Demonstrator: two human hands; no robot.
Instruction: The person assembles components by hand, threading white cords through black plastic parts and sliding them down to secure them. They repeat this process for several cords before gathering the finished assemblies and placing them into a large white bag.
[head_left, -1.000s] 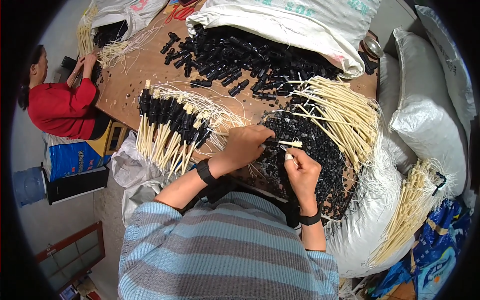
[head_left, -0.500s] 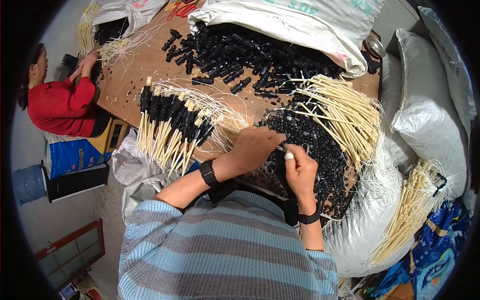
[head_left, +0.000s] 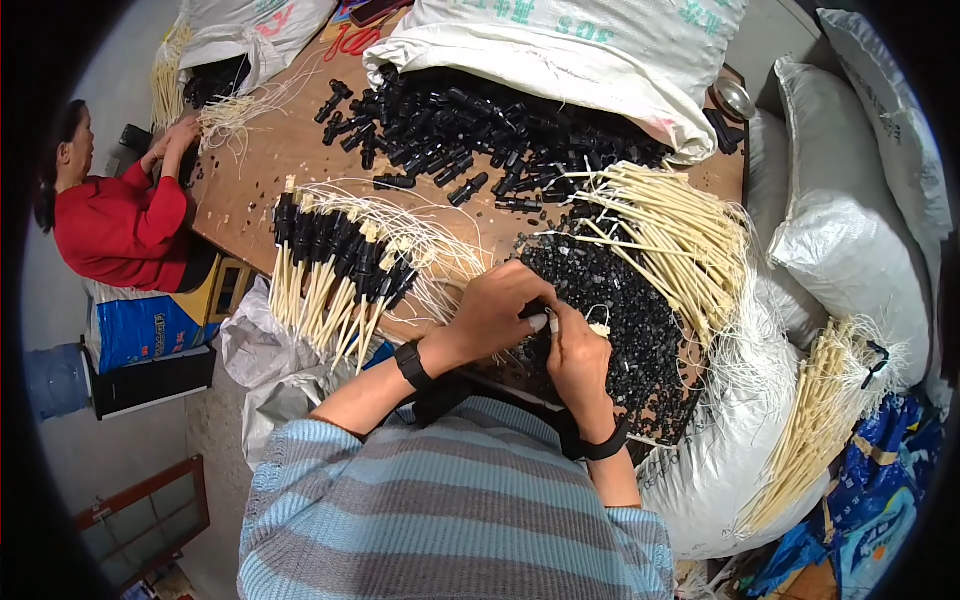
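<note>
a black piece (head_left: 531,310) lies between the left and right fingers (head_left: 566,327)

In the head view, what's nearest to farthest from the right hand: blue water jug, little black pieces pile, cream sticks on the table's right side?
1. Little black pieces pile: just beside the right hand.
2. Cream sticks: up and to the right.
3. Blue water jug: far over left.
</note>
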